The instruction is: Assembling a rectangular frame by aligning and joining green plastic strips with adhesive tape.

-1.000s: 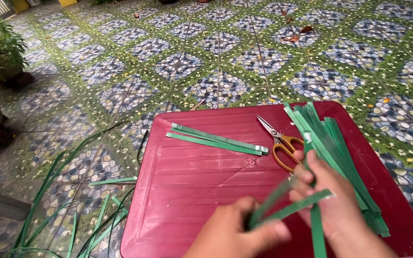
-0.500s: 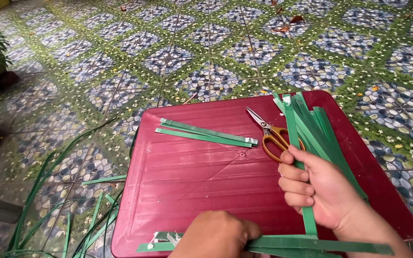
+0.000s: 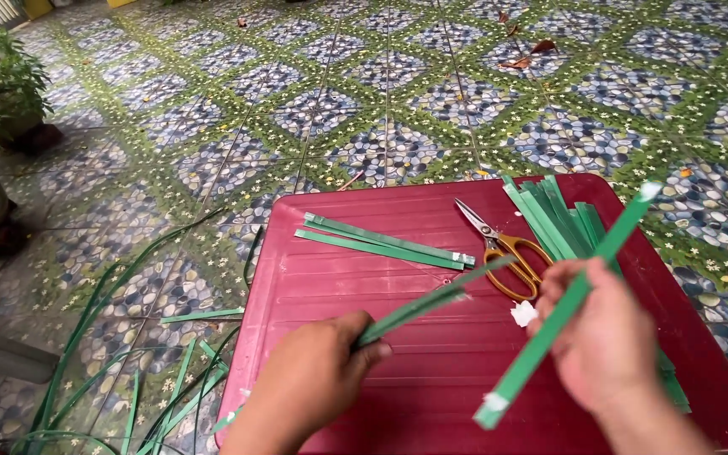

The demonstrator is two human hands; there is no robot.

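My left hand grips a thin green leaf strip that points up and to the right over the dark red plastic table. In my right hand is a wider green strip, slanting from lower left to upper right, its far end past the table's edge. Between the two hands lie yellow-handled scissors, shut, with a small white scrap beside them. Two cut green strips lie side by side on the table's far left part. A pile of more strips lies under and beyond my right hand.
Long green leaves and cut pieces are strewn on the patterned tile floor left of the table. A potted plant stands at the far left. A few dry leaves lie on the tiles further off.
Both hands have lifted their strips off the near table edge. The right hand's strip now slants up to the right, and the left hand's thin strip points toward the scissors.
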